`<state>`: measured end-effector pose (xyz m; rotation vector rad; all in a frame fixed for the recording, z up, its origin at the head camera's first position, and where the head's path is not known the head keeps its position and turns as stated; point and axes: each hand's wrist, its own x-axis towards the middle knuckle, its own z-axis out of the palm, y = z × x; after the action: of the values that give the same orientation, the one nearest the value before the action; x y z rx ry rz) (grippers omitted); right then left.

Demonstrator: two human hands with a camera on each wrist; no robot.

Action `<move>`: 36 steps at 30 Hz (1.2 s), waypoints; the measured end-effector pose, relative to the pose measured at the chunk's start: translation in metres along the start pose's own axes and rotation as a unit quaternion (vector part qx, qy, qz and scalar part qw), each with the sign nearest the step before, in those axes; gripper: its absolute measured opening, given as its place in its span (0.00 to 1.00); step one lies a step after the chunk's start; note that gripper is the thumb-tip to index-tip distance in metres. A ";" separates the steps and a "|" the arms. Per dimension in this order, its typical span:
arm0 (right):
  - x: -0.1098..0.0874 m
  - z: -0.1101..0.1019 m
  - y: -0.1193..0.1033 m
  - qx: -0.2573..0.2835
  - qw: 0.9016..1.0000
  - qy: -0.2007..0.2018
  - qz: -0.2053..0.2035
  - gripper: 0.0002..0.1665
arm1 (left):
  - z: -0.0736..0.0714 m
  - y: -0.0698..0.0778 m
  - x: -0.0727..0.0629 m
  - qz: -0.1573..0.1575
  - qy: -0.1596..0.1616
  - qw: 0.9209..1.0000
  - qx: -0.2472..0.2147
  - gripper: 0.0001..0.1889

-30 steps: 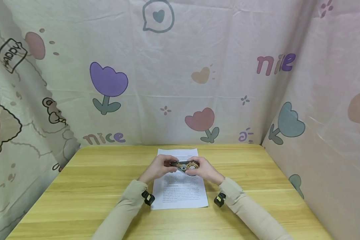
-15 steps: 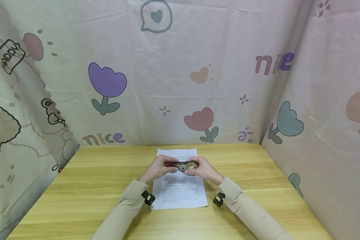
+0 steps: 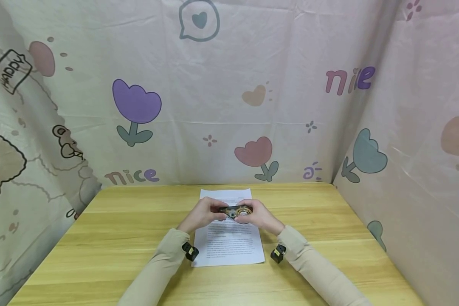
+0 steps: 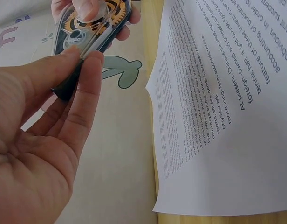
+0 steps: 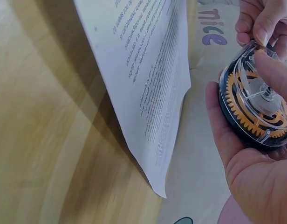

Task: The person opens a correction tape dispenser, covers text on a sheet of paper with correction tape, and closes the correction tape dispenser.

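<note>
Both hands hold one correction tape (image 3: 233, 212) above a printed sheet of paper (image 3: 233, 248). The tape has a clear cover, a dark body and orange gear wheels, plain in the right wrist view (image 5: 241, 107). My left hand (image 3: 204, 213) pinches its narrow dark end between thumb and fingers. My right hand (image 3: 257, 215) grips the wide, round end, the thumb over the clear cover and the fingers behind. In the left wrist view the tape (image 4: 87, 35) is tilted, and my left fingers hide its tip.
The sheet lies on a wooden table (image 3: 137, 238), and its edge curls a little in the wrist views. Behind and at both sides hangs a pale cloth (image 3: 198, 106) printed with flowers and words. Black wrist cameras (image 3: 190, 251) sit on both sleeves.
Both hands keep their hold on the correction tape over the sheet. The left hand and the tape's narrow end have shifted very slightly.
</note>
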<state>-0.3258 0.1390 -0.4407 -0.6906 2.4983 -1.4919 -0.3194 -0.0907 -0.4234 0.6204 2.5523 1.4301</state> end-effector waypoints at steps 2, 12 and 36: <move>0.000 0.001 0.000 -0.001 1.000 0.000 0.000 0.17 | 0.000 0.000 0.000 0.003 0.000 1.000 -0.002 0.17; -0.005 0.009 -0.001 -0.069 0.997 0.030 -0.027 0.34 | 0.004 -0.008 0.002 -0.006 -0.015 1.000 -0.013 0.16; -0.020 -0.007 -0.005 -0.218 0.973 0.078 -0.013 0.34 | -0.013 -0.012 -0.009 0.017 0.055 0.995 0.084 0.16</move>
<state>-0.3095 0.1518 -0.4348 -0.6893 2.9880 -1.0421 -0.3190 -0.1103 -0.4275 0.6271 2.7833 1.3018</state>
